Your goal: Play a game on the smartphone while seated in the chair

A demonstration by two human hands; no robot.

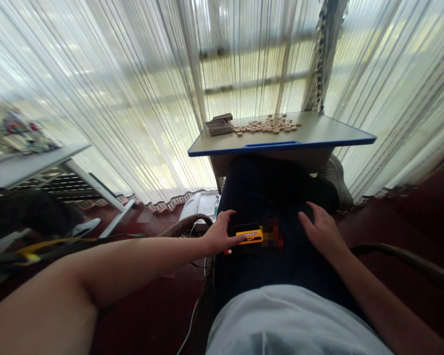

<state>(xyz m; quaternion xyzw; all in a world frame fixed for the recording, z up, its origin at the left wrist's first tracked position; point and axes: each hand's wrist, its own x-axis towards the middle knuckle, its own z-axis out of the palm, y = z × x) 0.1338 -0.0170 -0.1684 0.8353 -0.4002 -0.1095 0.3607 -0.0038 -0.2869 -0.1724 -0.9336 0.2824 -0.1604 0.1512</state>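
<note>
I sit with my legs in dark trousers [266,197] stretched under a small table. My left hand [220,234] rests on my left thigh and grips a small black and yellow device [248,235] lying on my lap. My right hand [320,228] lies flat on my right thigh, fingers apart, holding nothing. Ahead, the blue-edged table [281,145] carries several small round wooden pieces [268,125] and a dark wooden box [218,126] at its left.
Sheer striped curtains [133,98] hang behind the table. A white folding table [33,162] with clutter stands at the left. Wicker chair arms [410,256] curve at both sides. A white item [202,204] lies on the dark red floor.
</note>
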